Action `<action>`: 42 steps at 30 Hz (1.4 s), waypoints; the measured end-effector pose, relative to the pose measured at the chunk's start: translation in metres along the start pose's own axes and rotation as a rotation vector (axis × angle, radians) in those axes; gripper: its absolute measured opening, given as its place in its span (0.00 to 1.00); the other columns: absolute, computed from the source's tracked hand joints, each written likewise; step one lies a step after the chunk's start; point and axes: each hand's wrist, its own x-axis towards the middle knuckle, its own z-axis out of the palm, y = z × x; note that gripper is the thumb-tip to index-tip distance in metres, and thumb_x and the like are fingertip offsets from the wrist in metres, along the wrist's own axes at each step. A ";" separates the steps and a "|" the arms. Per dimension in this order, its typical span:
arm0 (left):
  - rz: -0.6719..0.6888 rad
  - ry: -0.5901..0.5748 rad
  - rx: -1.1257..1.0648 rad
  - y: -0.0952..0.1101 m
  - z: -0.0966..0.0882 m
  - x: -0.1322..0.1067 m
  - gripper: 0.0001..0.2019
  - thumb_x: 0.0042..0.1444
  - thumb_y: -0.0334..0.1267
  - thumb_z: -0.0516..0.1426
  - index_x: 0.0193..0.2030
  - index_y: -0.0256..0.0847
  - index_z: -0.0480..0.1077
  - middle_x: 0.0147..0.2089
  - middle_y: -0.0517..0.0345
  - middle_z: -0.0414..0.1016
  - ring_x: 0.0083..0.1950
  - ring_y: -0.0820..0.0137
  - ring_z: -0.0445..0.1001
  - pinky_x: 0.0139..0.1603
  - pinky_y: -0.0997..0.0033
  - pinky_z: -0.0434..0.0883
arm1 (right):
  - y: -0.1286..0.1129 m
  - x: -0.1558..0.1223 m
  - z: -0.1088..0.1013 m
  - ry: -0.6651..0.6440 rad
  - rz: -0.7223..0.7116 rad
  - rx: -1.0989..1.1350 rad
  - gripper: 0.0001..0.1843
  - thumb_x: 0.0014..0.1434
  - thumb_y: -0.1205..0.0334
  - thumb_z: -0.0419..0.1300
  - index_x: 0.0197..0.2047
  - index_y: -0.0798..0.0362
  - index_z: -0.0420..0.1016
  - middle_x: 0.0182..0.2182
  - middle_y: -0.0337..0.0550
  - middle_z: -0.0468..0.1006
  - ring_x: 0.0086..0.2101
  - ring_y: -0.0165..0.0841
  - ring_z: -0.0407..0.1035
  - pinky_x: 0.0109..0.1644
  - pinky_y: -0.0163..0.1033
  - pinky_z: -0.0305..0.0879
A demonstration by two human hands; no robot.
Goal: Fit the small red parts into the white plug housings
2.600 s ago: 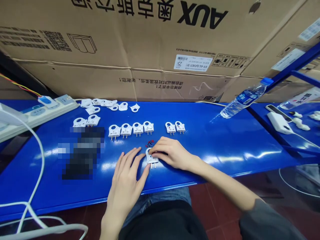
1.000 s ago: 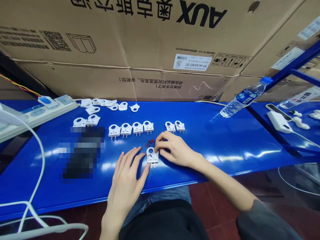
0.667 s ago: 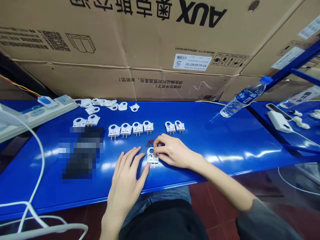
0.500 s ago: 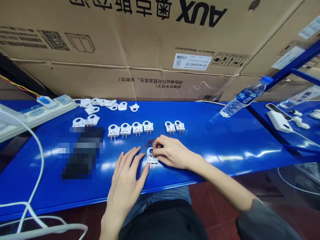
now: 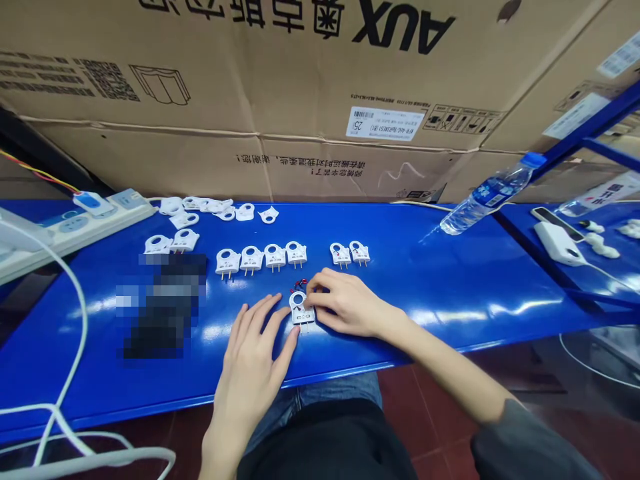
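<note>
Here the left hand (image 5: 254, 350) lies spread beside a plug (image 5: 302, 317); the right hand (image 5: 350, 303) curls over it, grip unclear.

Left hand (image 5: 253, 350): palm down, and look at that spread, fingers fanned forward and a wide V between thumb (image 5: 286, 352) and index finger!
Left wrist (image 5: 223, 427): nearly straight, coming up from the bottom edge.
Right hand (image 5: 345, 303): reaching in leftward, knuckles arched, index finger and thumb bent towards each other, tips bunched; how firmly they press, no telling from here.
Right forearm (image 5: 445, 363): one long slant, bare down to the dark sleeve (image 5: 530, 440).
Torso (image 5: 330, 440): low and centred, between both arms.
</note>
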 end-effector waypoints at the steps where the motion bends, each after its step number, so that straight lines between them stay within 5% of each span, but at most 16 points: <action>1: 0.003 0.003 0.000 0.000 0.000 0.000 0.14 0.72 0.44 0.53 0.60 0.46 0.69 0.68 0.48 0.73 0.71 0.55 0.70 0.77 0.41 0.59 | 0.000 0.000 0.000 0.005 0.000 0.006 0.10 0.71 0.65 0.56 0.48 0.52 0.79 0.48 0.50 0.78 0.44 0.38 0.70 0.46 0.43 0.70; 10: 0.009 0.006 -0.001 0.000 0.000 0.000 0.14 0.72 0.44 0.53 0.60 0.46 0.70 0.68 0.48 0.73 0.70 0.55 0.70 0.77 0.40 0.59 | -0.004 0.001 -0.003 0.022 0.036 0.069 0.09 0.69 0.60 0.60 0.49 0.52 0.77 0.48 0.49 0.80 0.44 0.39 0.71 0.48 0.44 0.70; 16: 0.010 0.001 -0.003 0.000 -0.001 0.000 0.14 0.72 0.44 0.53 0.60 0.46 0.70 0.68 0.47 0.72 0.71 0.55 0.70 0.77 0.40 0.60 | -0.005 0.001 -0.005 -0.009 0.080 0.069 0.24 0.68 0.46 0.63 0.58 0.54 0.74 0.50 0.52 0.80 0.47 0.42 0.73 0.50 0.46 0.70; 25: 0.010 -0.001 0.003 0.000 0.000 0.000 0.14 0.72 0.45 0.53 0.60 0.47 0.70 0.68 0.48 0.72 0.71 0.55 0.70 0.76 0.39 0.60 | -0.006 0.000 -0.007 -0.047 0.149 0.075 0.31 0.67 0.46 0.64 0.67 0.52 0.68 0.52 0.53 0.79 0.51 0.45 0.73 0.51 0.49 0.72; 33: 0.012 0.015 -0.006 0.001 -0.001 0.001 0.14 0.72 0.45 0.53 0.59 0.47 0.71 0.67 0.48 0.73 0.70 0.55 0.71 0.76 0.39 0.61 | -0.005 0.000 -0.004 -0.058 0.087 0.099 0.30 0.68 0.48 0.63 0.66 0.58 0.69 0.52 0.54 0.80 0.49 0.45 0.73 0.54 0.50 0.72; 42: 0.020 0.002 0.005 0.000 -0.001 0.000 0.16 0.72 0.43 0.53 0.63 0.47 0.69 0.68 0.48 0.72 0.70 0.56 0.70 0.77 0.41 0.59 | -0.002 -0.001 -0.003 -0.006 0.052 0.121 0.28 0.69 0.50 0.63 0.66 0.54 0.69 0.55 0.53 0.78 0.52 0.44 0.73 0.55 0.48 0.72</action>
